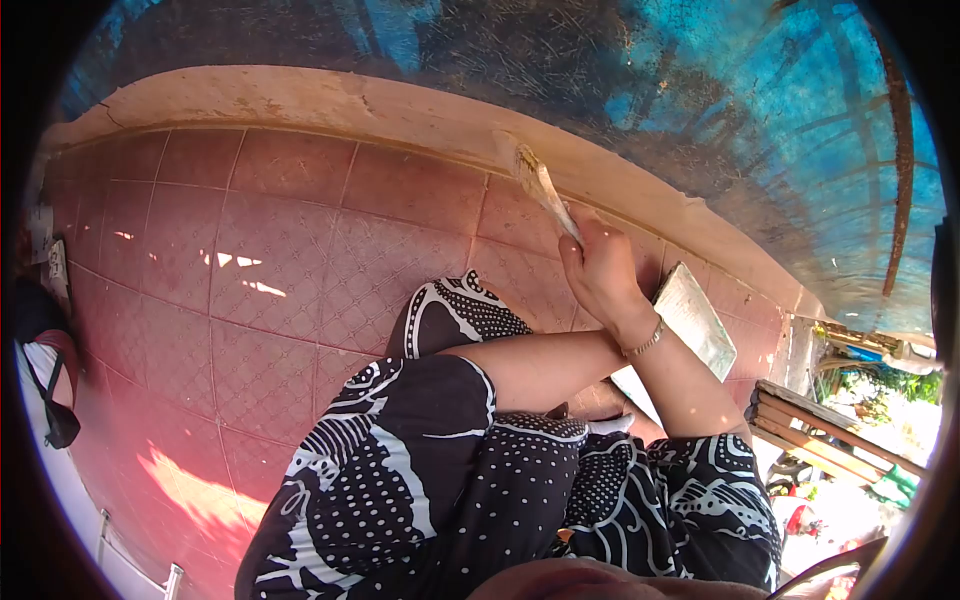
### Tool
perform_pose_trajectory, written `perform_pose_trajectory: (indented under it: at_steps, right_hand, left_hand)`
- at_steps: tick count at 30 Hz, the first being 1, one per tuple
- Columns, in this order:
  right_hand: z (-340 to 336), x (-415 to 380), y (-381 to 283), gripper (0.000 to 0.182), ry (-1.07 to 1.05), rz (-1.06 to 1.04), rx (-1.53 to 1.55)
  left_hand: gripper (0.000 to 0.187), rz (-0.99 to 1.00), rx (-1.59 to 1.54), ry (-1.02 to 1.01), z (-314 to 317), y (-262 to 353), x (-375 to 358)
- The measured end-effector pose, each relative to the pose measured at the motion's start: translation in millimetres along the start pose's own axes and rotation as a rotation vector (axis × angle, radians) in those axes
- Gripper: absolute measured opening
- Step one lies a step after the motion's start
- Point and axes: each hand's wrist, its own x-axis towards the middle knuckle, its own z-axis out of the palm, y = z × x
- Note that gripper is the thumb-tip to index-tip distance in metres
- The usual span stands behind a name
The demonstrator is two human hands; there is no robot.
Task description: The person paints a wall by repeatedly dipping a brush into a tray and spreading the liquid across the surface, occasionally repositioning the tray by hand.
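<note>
My right hand [603, 265], with a bracelet at its wrist, is closed around the handle of a flat paintbrush [543, 187]. The brush slants up and left, its bristles right at the peeling beige band [440, 110] along the wall's foot. My left forearm [550, 368] crosses behind my right wrist, which hides the left hand and its fingers. Behind my right forearm lies a whitish, paint-smeared tray [697, 318], partly covered by both arms.
Red tiles [270, 240] cover the floor. Above the band rises a weathered blue wall [700, 80]. Stacked wooden pieces [820, 430] stand at the right. A black item with a strap [62, 425] is at the left edge. Black-and-white patterned clothing [400, 480] covers my lap.
</note>
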Motion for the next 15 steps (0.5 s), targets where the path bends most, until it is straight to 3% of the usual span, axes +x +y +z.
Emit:
perform_pose_trajectory:
  at_steps: [4, 7, 11, 15]
  right_hand:
    - [9, 13, -51, 0.029, 0.000, -0.159, 0.006]
    - [44, 66, -75, 0.030, -0.142, -0.266, -0.014]
    - [69, 97, -61, 0.031, -0.116, -0.276, 0.021]
    - [39, 50, -10, 0.030, 0.010, -0.234, 0.100]
  left_hand:
    - [0.037, 0.009, 0.017, -0.020, 2, 0, 3]
    - [0.037, 0.011, 0.004, -0.020, 4, 1, 4]
    - [0.037, 0.009, -0.016, -0.009, 5, -4, 6]
    - [0.038, 0.020, -0.031, 0.005, -5, -5, 4]
